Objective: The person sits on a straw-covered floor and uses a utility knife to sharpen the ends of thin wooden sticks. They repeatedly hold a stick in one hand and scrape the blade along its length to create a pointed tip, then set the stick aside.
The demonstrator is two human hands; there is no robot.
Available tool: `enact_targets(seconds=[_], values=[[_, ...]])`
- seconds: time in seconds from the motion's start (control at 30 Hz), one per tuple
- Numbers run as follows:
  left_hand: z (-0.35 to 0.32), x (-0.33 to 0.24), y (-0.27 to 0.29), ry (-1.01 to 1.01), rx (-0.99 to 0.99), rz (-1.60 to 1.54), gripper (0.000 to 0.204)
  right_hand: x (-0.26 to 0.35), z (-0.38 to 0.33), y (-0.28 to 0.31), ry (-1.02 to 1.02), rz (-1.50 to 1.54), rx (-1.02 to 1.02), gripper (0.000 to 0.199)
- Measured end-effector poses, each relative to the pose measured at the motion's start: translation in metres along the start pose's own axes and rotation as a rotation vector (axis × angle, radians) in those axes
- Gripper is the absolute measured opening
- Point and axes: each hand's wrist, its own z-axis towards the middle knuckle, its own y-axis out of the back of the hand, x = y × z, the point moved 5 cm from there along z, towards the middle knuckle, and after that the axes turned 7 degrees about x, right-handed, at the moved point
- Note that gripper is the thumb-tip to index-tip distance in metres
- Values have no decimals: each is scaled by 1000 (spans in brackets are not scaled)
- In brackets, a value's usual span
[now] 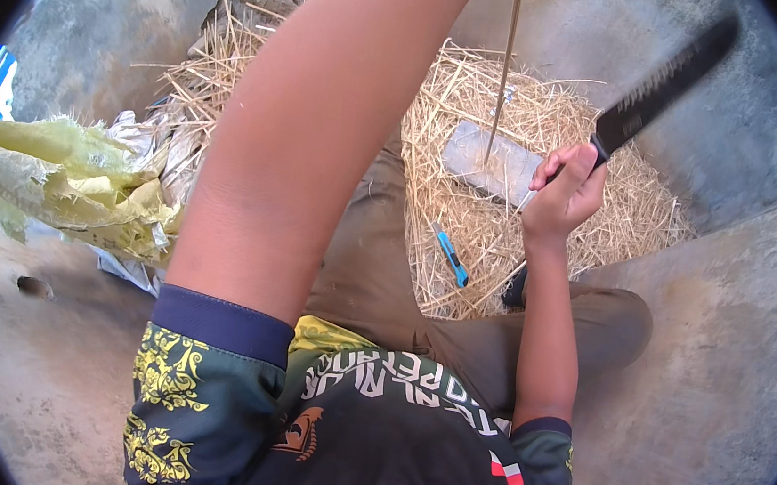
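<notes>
Machete (666, 78) handle clenched in right hand (564, 190) fingers, blade raised over straw (496, 207); left hand out of view.

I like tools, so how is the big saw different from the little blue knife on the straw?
The saw is long and black with a toothed edge; the knife is short and blue. The saw is raised in the right hand; the knife lies loose on the straw, untouched. The saw points up toward the wall; the knife lies flat. Both are hand cutting tools.

Bright daylight floods the straw pile (511, 161); soft shadows on concrete; fisheye rim bends edges, dark corners; raised blade (671, 78) slightly blurred.
</notes>
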Motion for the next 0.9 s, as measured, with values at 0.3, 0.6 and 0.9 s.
enact_targets(seconds=[0.3, 0.6, 0.9], values=[[3, -1, 9, 55, -30, -20, 73, -136, -37, -2, -697, -831, 361, 49], [7, 14, 13, 81, -9, 1, 74, -156, -36, 12, -1277, 476, 437, 44], [7, 13, 7, 129, 29, -137, 73, -7, 31, 7, -134, -429, 18, 47]])
